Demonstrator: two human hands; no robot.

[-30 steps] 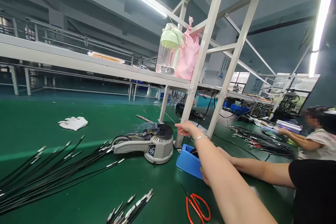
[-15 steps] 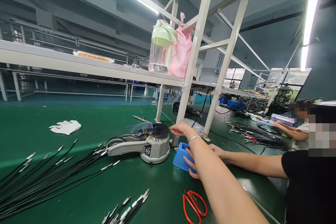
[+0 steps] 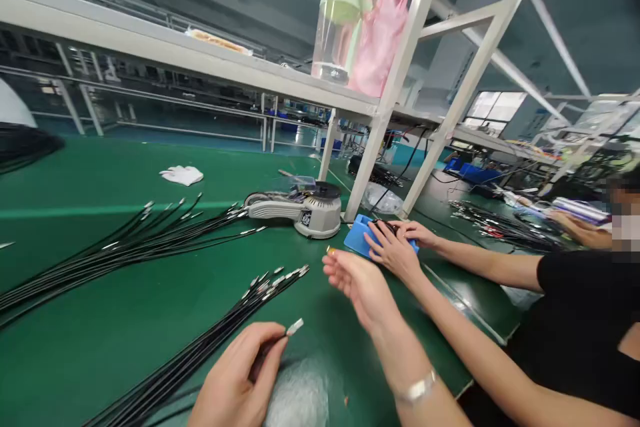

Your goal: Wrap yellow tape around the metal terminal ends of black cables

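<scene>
My left hand is closed at the near middle, pinching a black cable whose silvery connector end sticks out past the fingertips. My right hand, with a metal band on the wrist, is raised over the green table. Its thumb and forefinger pinch a small amber piece of tape. Just beyond that hand stands a grey round tape dispenser with a black top. A bundle of black cables with metal connector ends lies beside my left hand.
To the right, a co-worker's hands rest on a blue bin. Another cable bundle and a white glove lie at left. White shelf posts rise behind the dispenser; a bottle stands on the shelf.
My right hand has drawn back from the dispenser toward me, with the tape in its fingers. My left hand has come into view holding a cable. The red-handled tool has left the view.
</scene>
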